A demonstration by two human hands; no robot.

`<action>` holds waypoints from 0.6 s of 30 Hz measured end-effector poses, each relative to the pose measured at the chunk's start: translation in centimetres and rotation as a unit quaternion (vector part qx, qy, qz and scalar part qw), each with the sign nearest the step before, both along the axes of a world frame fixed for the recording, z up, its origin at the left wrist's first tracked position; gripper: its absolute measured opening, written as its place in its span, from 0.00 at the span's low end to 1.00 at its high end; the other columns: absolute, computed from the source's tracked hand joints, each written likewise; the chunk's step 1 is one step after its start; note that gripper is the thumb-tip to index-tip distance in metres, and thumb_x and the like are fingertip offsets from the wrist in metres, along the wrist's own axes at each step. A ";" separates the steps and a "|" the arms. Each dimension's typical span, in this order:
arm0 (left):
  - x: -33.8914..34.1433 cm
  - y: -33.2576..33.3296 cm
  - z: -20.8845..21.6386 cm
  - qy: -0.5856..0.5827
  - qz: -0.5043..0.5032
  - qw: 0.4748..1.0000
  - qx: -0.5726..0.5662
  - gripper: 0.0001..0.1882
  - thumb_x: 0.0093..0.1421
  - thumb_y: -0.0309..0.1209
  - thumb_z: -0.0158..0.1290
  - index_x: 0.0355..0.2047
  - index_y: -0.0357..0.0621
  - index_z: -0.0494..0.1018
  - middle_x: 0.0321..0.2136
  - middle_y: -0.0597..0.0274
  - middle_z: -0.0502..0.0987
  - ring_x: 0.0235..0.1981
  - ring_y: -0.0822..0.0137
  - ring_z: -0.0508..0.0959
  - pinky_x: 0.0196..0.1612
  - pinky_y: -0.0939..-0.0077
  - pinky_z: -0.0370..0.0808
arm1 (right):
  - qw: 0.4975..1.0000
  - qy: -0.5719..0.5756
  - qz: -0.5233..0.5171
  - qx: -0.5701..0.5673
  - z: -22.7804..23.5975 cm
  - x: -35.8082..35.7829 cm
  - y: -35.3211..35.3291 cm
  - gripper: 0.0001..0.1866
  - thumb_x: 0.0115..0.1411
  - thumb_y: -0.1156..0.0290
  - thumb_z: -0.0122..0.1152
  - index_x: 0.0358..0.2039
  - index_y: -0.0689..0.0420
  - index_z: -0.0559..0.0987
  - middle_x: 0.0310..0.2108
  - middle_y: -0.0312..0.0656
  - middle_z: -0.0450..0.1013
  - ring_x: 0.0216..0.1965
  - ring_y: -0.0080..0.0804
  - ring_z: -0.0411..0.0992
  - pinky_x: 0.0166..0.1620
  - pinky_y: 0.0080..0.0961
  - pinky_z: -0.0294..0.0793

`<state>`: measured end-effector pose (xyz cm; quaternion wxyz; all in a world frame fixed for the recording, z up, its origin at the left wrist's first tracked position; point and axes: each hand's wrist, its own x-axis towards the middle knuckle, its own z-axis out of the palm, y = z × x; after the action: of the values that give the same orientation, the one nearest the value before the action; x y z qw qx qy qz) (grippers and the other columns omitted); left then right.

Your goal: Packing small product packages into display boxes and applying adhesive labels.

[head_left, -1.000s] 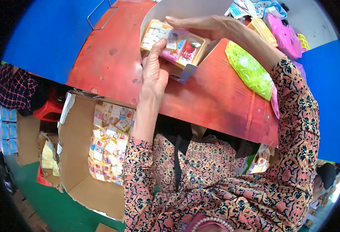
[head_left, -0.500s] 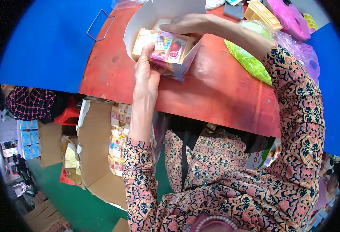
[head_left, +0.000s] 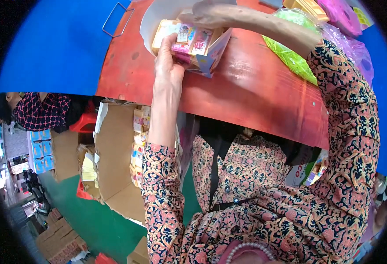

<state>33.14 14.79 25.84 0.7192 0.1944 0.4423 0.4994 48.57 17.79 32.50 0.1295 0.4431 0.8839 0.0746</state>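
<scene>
My left hand (head_left: 170,66) grips a small cream plastic toy case (head_left: 163,36) with its thumb on top and fingers underneath. Colourful picture panels, one with a strawberry-like print, and a small keypad-like piece (head_left: 183,37) cover the case. Around it stands an open carton (head_left: 151,20), white inside, its near flap bluish-purple. My right hand (head_left: 206,15) reaches over from the right to the far side of the case, inside the carton. Motion smears its fingers, so I cannot see whether they hold anything.
The carton rests on a worn red tabletop (head_left: 246,88). To the right lie a green plastic bag (head_left: 290,61), purple bags (head_left: 356,57) and a cream plastic tray (head_left: 305,9). Below left, a large cardboard box (head_left: 116,154) holds small packages. A person in a checked shirt (head_left: 41,110) is beyond.
The tabletop, carton and case sit slightly higher in the view. My right hand has shifted at the far edge of the case. My left hand keeps its hold.
</scene>
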 end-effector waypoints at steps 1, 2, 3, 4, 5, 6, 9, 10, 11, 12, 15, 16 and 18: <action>0.0 0.3 -0.3 -0.002 0.000 1.000 0.001 0.24 0.46 0.34 0.60 0.44 0.43 0.68 0.39 0.58 0.74 0.40 0.61 0.73 0.39 0.50 0.70 | 1.000 -0.012 0.004 0.022 0.3 -0.1 -0.4 0.14 0.60 0.66 0.42 0.45 0.52 0.69 0.23 0.47 0.70 0.24 0.39 0.71 0.26 0.32 0.68; 0.1 0.6 -0.6 -0.005 0.001 1.000 0.002 0.25 0.46 0.34 0.60 0.45 0.43 0.67 0.39 0.58 0.74 0.40 0.60 0.74 0.39 0.49 0.70 | 0.999 -0.024 0.008 0.043 0.6 0.0 -0.8 0.13 0.59 0.66 0.43 0.43 0.53 0.70 0.23 0.46 0.71 0.24 0.38 0.71 0.26 0.31 0.68; 0.2 0.8 -1.0 -0.023 0.010 1.000 0.008 0.26 0.46 0.33 0.61 0.45 0.41 0.67 0.37 0.57 0.74 0.38 0.60 0.75 0.37 0.50 0.71 | 0.997 -0.037 0.012 0.064 0.9 0.0 -1.3 0.12 0.58 0.66 0.44 0.41 0.54 0.70 0.23 0.45 0.71 0.24 0.37 0.71 0.26 0.31 0.68; 0.0 0.7 -1.0 -0.024 0.017 1.000 0.003 0.26 0.46 0.33 0.61 0.45 0.41 0.67 0.37 0.57 0.74 0.38 0.60 0.75 0.37 0.50 0.71 | 0.995 -0.047 0.020 0.086 1.3 -0.2 -1.7 0.11 0.57 0.67 0.46 0.39 0.55 0.70 0.23 0.45 0.71 0.24 0.36 0.71 0.26 0.30 0.68; -0.1 0.7 -0.9 -0.020 0.019 1.000 0.004 0.25 0.48 0.33 0.59 0.46 0.40 0.66 0.40 0.56 0.74 0.41 0.58 0.73 0.42 0.48 0.69 | 0.992 -0.059 0.029 0.106 1.6 -0.4 -2.2 0.10 0.57 0.67 0.47 0.37 0.56 0.70 0.23 0.44 0.71 0.24 0.35 0.71 0.26 0.29 0.68; -0.3 0.6 -0.8 -0.017 0.021 1.000 0.005 0.24 0.51 0.32 0.58 0.48 0.40 0.66 0.44 0.55 0.73 0.45 0.56 0.72 0.46 0.46 0.68 | 0.989 -0.070 0.038 0.127 1.7 -0.6 -2.6 0.09 0.56 0.67 0.48 0.35 0.57 0.71 0.23 0.44 0.71 0.24 0.34 0.71 0.26 0.29 0.68; -0.3 0.2 -1.5 -0.045 0.041 0.998 0.034 0.24 0.49 0.30 0.59 0.47 0.39 0.66 0.40 0.56 0.75 0.41 0.59 0.74 0.44 0.51 0.70 | 0.973 -0.111 0.065 0.190 1.9 -1.0 -3.2 0.08 0.53 0.68 0.52 0.30 0.59 0.71 0.22 0.42 0.72 0.24 0.32 0.72 0.26 0.27 0.68; 0.2 -0.2 -1.0 -0.033 0.043 0.996 0.068 0.24 0.49 0.29 0.60 0.46 0.39 0.66 0.40 0.57 0.75 0.40 0.60 0.75 0.44 0.54 0.72 | 0.973 -0.117 0.071 0.185 1.5 -0.5 -2.8 0.08 0.53 0.68 0.52 0.30 0.59 0.71 0.22 0.42 0.72 0.24 0.32 0.72 0.26 0.27 0.68; 1.0 -1.0 -0.1 -0.049 0.070 0.994 0.070 0.19 0.46 0.26 0.59 0.37 0.29 0.70 0.34 0.55 0.75 0.34 0.64 0.77 0.39 0.69 0.75 | 0.966 -0.130 0.094 0.204 0.6 0.5 -2.2 0.08 0.54 0.67 0.49 0.28 0.58 0.70 0.19 0.42 0.69 0.20 0.33 0.69 0.24 0.28 0.66; 1.5 -1.1 0.0 -0.059 0.069 0.994 0.065 0.19 0.46 0.26 0.59 0.37 0.29 0.70 0.34 0.55 0.75 0.34 0.64 0.77 0.39 0.69 0.75 | 0.957 -0.142 0.118 0.223 -0.3 1.8 -1.4 0.08 0.54 0.65 0.47 0.26 0.57 0.68 0.15 0.41 0.67 0.16 0.33 0.67 0.22 0.28 0.64; 0.4 -1.3 -0.2 -0.070 0.065 0.995 0.040 0.18 0.46 0.24 0.59 0.38 0.30 0.70 0.34 0.55 0.75 0.36 0.63 0.77 0.39 0.64 0.76 | 0.940 0.065 0.290 0.168 -1.8 4.0 0.8 0.11 0.56 0.64 0.46 0.34 0.58 0.68 0.18 0.43 0.68 0.21 0.38 0.69 0.26 0.32 0.67; 0.1 -1.7 -0.2 -0.076 0.068 0.994 0.039 0.18 0.46 0.24 0.59 0.38 0.30 0.70 0.34 0.55 0.75 0.36 0.63 0.77 0.39 0.64 0.76 | 0.917 0.202 0.334 0.085 -1.4 3.7 1.0 0.12 0.56 0.64 0.45 0.37 0.58 0.68 0.18 0.44 0.68 0.23 0.40 0.70 0.27 0.34 0.67; -0.5 -2.2 0.3 -0.090 0.007 0.996 0.006 0.20 0.48 0.24 0.59 0.42 0.33 0.68 0.36 0.55 0.75 0.37 0.60 0.77 0.40 0.55 0.75 | 0.944 0.069 0.318 0.055 -0.7 3.3 0.9 0.15 0.56 0.64 0.47 0.41 0.59 0.68 0.21 0.46 0.69 0.27 0.42 0.70 0.30 0.36 0.68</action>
<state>32.69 12.55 26.11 0.7514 0.1498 0.3743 0.5224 51.83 18.69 31.80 0.0132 0.1496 0.9801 0.1295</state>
